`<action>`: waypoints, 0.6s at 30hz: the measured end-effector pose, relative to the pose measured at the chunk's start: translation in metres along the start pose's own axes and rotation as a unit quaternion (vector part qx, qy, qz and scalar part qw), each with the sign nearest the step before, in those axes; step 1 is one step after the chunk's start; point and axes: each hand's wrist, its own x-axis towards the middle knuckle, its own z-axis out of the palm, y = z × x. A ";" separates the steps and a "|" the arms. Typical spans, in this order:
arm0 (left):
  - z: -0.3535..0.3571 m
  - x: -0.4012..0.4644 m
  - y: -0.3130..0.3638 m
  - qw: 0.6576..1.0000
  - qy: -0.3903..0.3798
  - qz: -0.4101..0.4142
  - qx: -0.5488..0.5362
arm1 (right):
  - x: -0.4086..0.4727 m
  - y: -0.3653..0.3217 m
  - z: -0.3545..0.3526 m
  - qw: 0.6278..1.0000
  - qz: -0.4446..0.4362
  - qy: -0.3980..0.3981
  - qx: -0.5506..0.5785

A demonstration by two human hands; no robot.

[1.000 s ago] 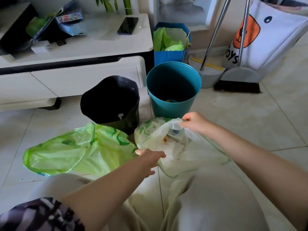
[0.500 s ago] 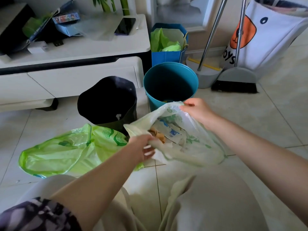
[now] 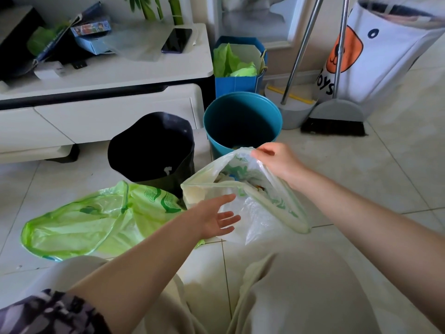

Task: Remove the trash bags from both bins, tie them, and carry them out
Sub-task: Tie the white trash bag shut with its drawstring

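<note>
A pale, translucent trash bag (image 3: 260, 213) with green print, holding scraps, hangs just above the tiled floor in front of me. My right hand (image 3: 277, 160) pinches its rim at the top. My left hand (image 3: 216, 218) is open beside the bag's near side, fingers spread, holding nothing. A bright green trash bag (image 3: 79, 222) lies slumped on the floor to the left. Behind them stand a black bin (image 3: 154, 148) and a teal bin (image 3: 240, 121), both without liners; a few scraps show at the teal bin's bottom.
A white low cabinet (image 3: 101, 75) with clutter and a phone runs along the back left. A blue paper bag (image 3: 238, 66) with green plastic sits behind the teal bin. A broom and dustpan (image 3: 334, 116) and a white toy bag (image 3: 380, 51) stand at the right.
My right hand lifted the pale bag's rim higher. My left hand let go of the rim and now hangs open beside the bag.
</note>
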 end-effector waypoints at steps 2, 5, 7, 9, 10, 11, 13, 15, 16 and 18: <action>0.001 0.006 -0.006 0.999 0.024 -0.014 0.029 | -0.003 -0.004 0.001 1.000 -0.008 -0.002 0.004; 0.006 0.021 -0.012 0.982 0.106 0.059 0.146 | -0.006 -0.009 0.002 1.000 -0.021 -0.012 0.005; 0.012 0.029 -0.009 0.955 0.142 0.132 0.225 | -0.007 -0.010 0.003 0.999 -0.025 -0.020 0.000; 0.018 0.031 -0.005 0.946 0.145 0.125 0.262 | -0.007 -0.010 0.003 0.999 -0.028 -0.021 -0.005; 0.020 0.031 -0.004 0.948 0.141 0.101 0.266 | -0.006 -0.010 0.003 0.999 -0.027 -0.021 -0.004; 0.022 0.031 -0.003 0.951 0.139 0.081 0.263 | -0.006 -0.010 0.003 0.999 -0.026 -0.020 -0.001; 0.025 0.034 -0.001 0.959 0.152 0.061 0.230 | -0.005 -0.011 0.003 0.999 -0.028 -0.020 0.003; 0.032 0.036 0.005 0.967 0.171 0.036 0.185 | -0.005 -0.011 0.004 0.999 -0.030 -0.021 0.006; 0.036 0.037 0.008 0.970 0.176 0.023 0.168 | -0.006 -0.011 0.004 0.999 -0.031 -0.024 0.008; 0.044 0.042 0.014 0.975 0.171 0.007 0.140 | -0.007 -0.011 0.005 0.999 -0.038 -0.034 0.001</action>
